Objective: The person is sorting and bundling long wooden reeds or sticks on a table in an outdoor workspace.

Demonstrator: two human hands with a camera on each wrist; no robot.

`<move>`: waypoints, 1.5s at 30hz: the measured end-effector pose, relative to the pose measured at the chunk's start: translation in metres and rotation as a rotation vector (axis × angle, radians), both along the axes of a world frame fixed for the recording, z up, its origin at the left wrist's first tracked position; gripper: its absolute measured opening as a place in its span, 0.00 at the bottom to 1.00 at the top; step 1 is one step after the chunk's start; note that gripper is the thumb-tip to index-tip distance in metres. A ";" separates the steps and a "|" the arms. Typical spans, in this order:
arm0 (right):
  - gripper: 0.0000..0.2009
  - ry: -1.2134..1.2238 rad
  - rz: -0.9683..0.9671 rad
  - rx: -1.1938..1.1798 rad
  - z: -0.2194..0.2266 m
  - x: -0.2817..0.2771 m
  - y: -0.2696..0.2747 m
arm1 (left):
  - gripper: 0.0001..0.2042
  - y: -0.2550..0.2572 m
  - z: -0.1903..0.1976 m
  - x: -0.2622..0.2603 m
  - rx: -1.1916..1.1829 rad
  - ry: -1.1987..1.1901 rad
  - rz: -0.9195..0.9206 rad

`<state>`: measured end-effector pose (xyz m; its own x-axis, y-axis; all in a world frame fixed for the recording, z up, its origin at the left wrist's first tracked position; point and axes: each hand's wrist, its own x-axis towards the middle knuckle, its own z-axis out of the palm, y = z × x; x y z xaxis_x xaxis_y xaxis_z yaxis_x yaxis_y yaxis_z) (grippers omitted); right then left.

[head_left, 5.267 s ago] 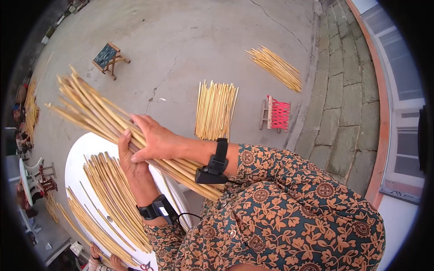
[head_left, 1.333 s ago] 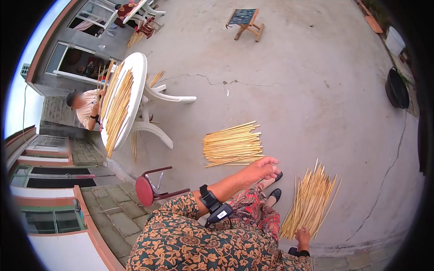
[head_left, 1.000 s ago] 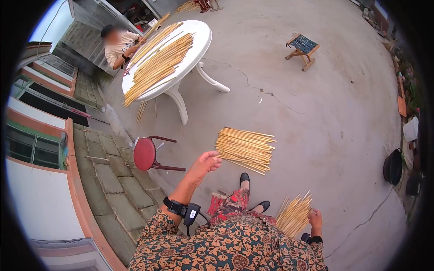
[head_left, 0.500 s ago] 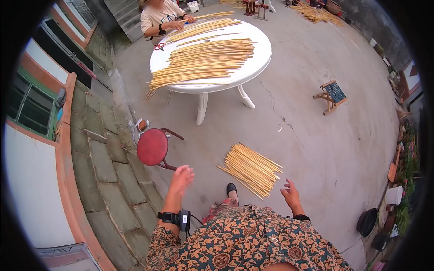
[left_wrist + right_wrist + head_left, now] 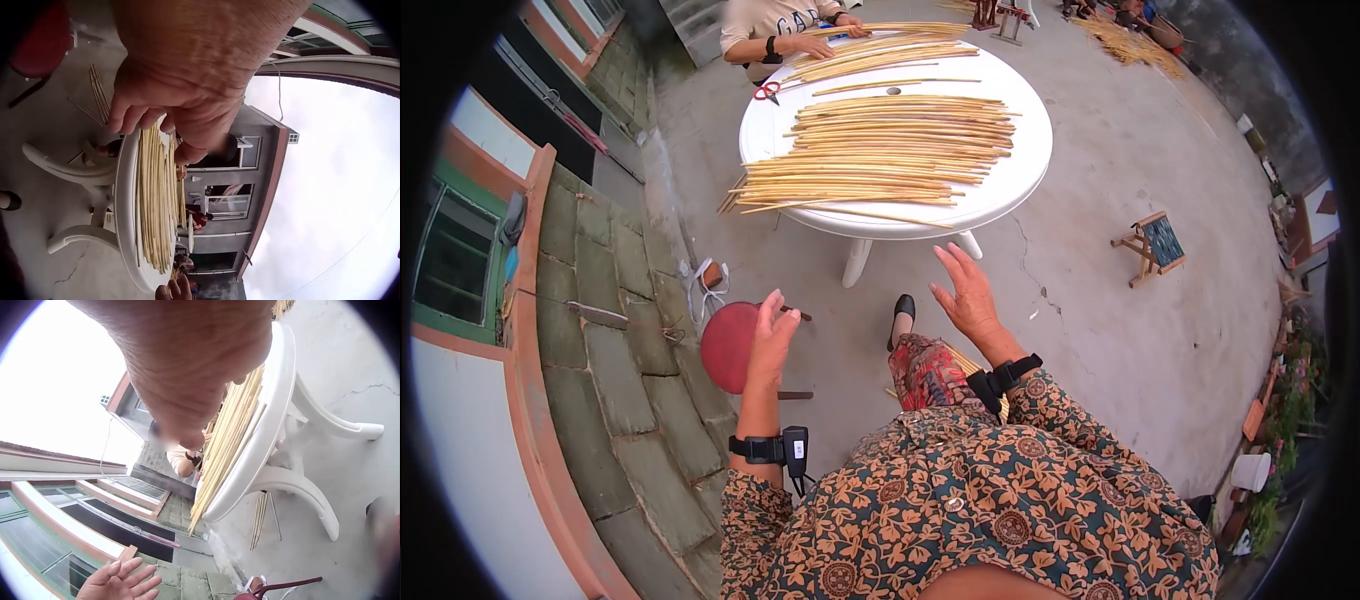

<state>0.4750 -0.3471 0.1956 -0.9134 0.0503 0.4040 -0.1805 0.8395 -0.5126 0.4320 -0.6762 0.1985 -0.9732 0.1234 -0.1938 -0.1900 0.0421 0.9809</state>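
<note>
In the head view my left hand (image 5: 770, 342) is raised in the air, overlapping a red stool, its fingers loosely bent and holding nothing. My right hand (image 5: 970, 295) reaches forward toward the table's near edge, fingers spread, also holding nothing. In front of both hands, long thin yellow sticks (image 5: 900, 135) lie in rows across a round white table (image 5: 1030, 150). The left wrist view has the same sticks (image 5: 153, 194) beyond my fingers. In the right wrist view my right hand (image 5: 187, 381) covers part of the sticks (image 5: 231, 437).
A person in a light top (image 5: 770, 20) handles sticks at the table's far side, near red-handled scissors (image 5: 767, 92). The red stool (image 5: 728, 345) stands at left, a folding stool (image 5: 1152, 247) at right. More sticks (image 5: 967, 362) lie on the ground, partly behind my right arm.
A stick bundle was in both hands earlier; later my right hand was at a pile on the ground. Now both hands are empty and raised, the right further forward, and the table is closer.
</note>
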 end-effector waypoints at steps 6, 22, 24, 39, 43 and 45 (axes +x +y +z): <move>0.30 -0.030 0.078 0.391 -0.010 0.016 0.004 | 0.34 0.045 -0.039 0.003 -0.366 0.261 -0.123; 0.23 -0.240 0.187 0.515 -0.056 -0.025 0.003 | 0.34 0.072 -0.107 -0.068 -1.098 0.747 -0.433; 0.23 -0.247 0.157 0.478 -0.041 -0.036 0.028 | 0.34 0.099 -0.090 -0.090 -1.082 0.784 -0.499; 0.16 -0.149 0.120 0.252 -0.190 -0.029 0.037 | 0.20 0.063 -0.211 -0.076 -0.872 0.773 -0.025; 0.17 -0.123 0.134 0.257 -0.232 -0.015 0.038 | 0.19 0.064 -0.255 -0.043 -0.895 0.776 -0.261; 0.17 -0.122 0.090 0.278 -0.233 -0.024 0.038 | 0.20 0.072 -0.257 -0.052 -0.915 0.817 -0.299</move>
<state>0.4505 -0.3091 -0.0378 -0.9516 -0.1301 0.2785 -0.2120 0.9339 -0.2878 0.3796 -0.6042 -0.0580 -0.8065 0.4976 0.3193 0.5906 0.7025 0.3971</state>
